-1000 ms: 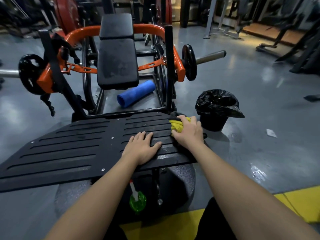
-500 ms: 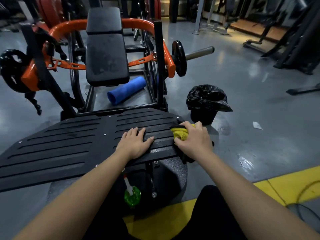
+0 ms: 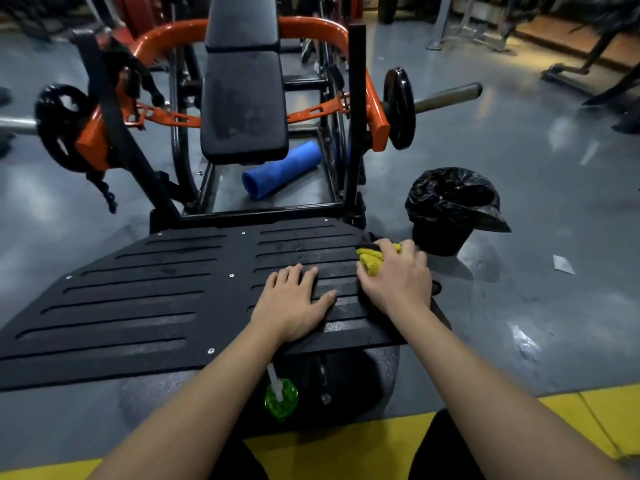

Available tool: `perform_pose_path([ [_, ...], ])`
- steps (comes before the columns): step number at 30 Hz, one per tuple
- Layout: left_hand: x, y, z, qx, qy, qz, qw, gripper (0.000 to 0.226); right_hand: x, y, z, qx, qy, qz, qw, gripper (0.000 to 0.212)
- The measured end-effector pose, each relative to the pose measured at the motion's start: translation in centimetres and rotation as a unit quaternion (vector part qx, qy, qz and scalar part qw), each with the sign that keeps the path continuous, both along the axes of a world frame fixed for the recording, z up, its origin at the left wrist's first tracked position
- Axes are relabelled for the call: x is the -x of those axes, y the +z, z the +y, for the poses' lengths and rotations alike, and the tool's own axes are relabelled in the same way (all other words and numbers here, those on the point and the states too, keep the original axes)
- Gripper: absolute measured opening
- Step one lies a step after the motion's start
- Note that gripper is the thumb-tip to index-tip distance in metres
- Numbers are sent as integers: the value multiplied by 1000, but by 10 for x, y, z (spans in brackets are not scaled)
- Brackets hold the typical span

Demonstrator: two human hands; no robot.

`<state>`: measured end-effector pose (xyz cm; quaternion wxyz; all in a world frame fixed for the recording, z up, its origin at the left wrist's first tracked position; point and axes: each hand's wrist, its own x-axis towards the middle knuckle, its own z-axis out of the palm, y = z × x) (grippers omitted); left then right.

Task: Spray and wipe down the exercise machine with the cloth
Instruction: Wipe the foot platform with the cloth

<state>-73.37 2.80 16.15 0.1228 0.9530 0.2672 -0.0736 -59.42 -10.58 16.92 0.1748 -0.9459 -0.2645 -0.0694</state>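
Observation:
The exercise machine has a black ribbed foot platform (image 3: 145,306) in front of me, a black padded seat (image 3: 242,105) behind it and an orange frame (image 3: 311,27). My left hand (image 3: 292,303) rests flat on the platform's near right part, fingers spread. My right hand (image 3: 398,277) grips a bunched yellow cloth (image 3: 372,261) and presses it on the platform's right edge. A green spray bottle (image 3: 281,396) stands on the floor below the platform, between my forearms.
A black bin with a bag liner (image 3: 450,209) stands on the floor right of the platform. A blue foam roll (image 3: 282,169) lies under the seat. Weight plates (image 3: 398,109) hang on both side bars. A yellow floor stripe (image 3: 346,448) runs beneath me.
My right hand with the cloth slid along the platform's right edge, first toward me, then a little away again. My left hand stayed flat on the platform. The camera view shifted slightly.

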Motion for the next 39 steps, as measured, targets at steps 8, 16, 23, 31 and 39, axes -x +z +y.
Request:
perform_pose_path([
  [8,-2,-1,0,5,4,3,1000,82,-6,-8,-4,-29,14,-1,999,53],
  [16,0,4,-2,18,10,3,1000,82,-2,-1,-15,-20,30,41,999,55],
  [23,-1,4,-2,19,14,0,1000,78,-2,-4,-16,-41,36,18,998,52],
  [31,-2,5,-1,24,13,9,1000,79,-5,-8,-15,-34,35,9,999,52],
  [39,-3,2,-2,13,14,-13,1000,75,-48,-2,30,62,43,76,994,49],
])
